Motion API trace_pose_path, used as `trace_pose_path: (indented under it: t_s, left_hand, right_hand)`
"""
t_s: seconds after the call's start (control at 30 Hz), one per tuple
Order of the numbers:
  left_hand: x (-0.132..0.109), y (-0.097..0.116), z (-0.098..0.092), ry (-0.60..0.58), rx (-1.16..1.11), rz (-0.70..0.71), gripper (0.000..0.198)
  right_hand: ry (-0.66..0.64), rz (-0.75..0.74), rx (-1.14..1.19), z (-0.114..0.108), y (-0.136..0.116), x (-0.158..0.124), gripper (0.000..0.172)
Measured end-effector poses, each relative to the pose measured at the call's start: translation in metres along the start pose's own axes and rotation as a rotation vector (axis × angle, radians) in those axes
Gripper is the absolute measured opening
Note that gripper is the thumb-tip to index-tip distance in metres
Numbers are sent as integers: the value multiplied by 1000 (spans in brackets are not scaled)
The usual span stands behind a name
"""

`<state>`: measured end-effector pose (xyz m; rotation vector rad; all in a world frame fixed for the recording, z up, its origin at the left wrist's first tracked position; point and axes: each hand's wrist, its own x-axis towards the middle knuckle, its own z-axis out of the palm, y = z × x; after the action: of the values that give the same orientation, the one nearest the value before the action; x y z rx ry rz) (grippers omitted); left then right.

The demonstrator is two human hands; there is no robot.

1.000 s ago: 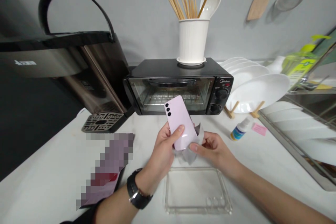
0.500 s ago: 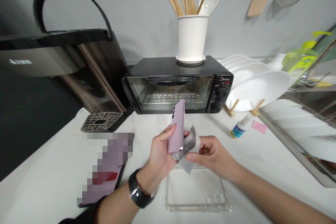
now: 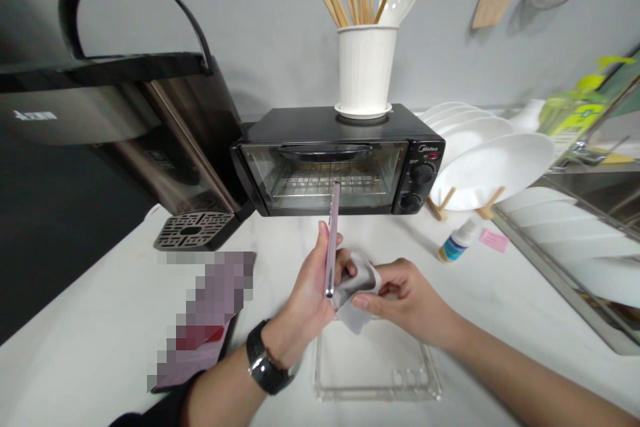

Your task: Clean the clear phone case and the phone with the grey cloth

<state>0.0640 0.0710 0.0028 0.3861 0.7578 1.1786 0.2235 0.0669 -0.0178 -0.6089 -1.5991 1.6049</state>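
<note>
My left hand [image 3: 310, 280], with a black watch on its wrist, is closed around a lilac phone [image 3: 332, 240]. The phone stands nearly edge-on to me, so its back is mostly out of sight. Close to its right side, my right hand [image 3: 405, 293] pinches a grey cleaning cloth [image 3: 356, 280] between thumb and fingers. The cloth is bunched and partly reaches the left hand's fingers; whether it touches the phone I cannot tell. Beneath both hands a clear phone case [image 3: 375, 363] lies flat on the white counter [image 3: 280, 407].
A pixelated tablet-like thing [image 3: 210, 320] lies at left, near a dark drink dispenser [image 3: 165, 147]. Behind my hands stands a toaster oven [image 3: 320, 127] bearing a white cup [image 3: 366, 73] of chopsticks. To the right are a small spray bottle [image 3: 457, 240], a pink packet [image 3: 495, 240] and racked plates [image 3: 505, 167].
The phone has turned in my left hand from showing its back and cameras to nearly edge-on. The cloth has shifted shape slightly; my right hand has barely moved.
</note>
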Motion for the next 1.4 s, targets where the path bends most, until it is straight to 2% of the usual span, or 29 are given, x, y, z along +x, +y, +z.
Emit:
trace_pose_path:
  t_s: [0.1, 0.2, 0.27, 0.37, 0.43, 0.5, 0.57, 0.63, 0.7, 0.8, 0.9, 1.03, 1.17, 1.3, 1.4]
  left_hand:
    - [-3, 1, 3, -21, -20, -3, 53]
    - [-3, 1, 4, -44, -22, -21, 54]
    - [-2, 0, 3, -19, 5, -2, 55]
    - [4, -2, 0, 50, 70, 113, 55]
    - [9, -4, -3, 63, 121, 216, 52]
    - [13, -5, -5, 60, 159, 289, 50]
    - [14, -6, -6, 50, 173, 334, 49]
    - [12, -6, -5, 21, 192, 337, 48]
    - [8, -5, -3, -22, 240, 307, 47]
    - [3, -3, 0, -61, 319, 289, 47]
    - [2, -1, 0, -65, 387, 355, 47]
    - [1, 1, 0, -93, 537, 440, 40]
    - [-1, 0, 0, -169, 607, 373, 37]
    - [0, -2, 0, -168, 569, 364, 45]
    - [1, -3, 1, -225, 558, 354, 43]
  right_hand:
    - [9, -16, -35, 1, -2, 0, 25]
    - [23, 0, -48, 1, -1, 0, 35]
    - [43, 21, -43, 0, 1, 1, 41]
    - [151, 53, 13, -4, 4, 4, 48]
    - [235, 55, 132, -5, 2, 7, 51]
    - [255, 43, 299, -4, -2, 10, 45]
    - [217, 30, 444, -3, -7, 11, 35]
    - [193, 29, 500, -1, -8, 11, 27]
    - [214, 43, 452, -2, -4, 11, 27]
    - [265, 87, 300, -9, 6, 11, 40]
    - [300, 104, 187, -16, 13, 11, 51]
    - [327, 150, 85, -21, 12, 12, 54]
    - [436, 162, -94, -21, 8, 12, 63]
    - [482, 107, 0, -16, 7, 13, 61]
    - [503, 64, 114, -16, 8, 14, 62]
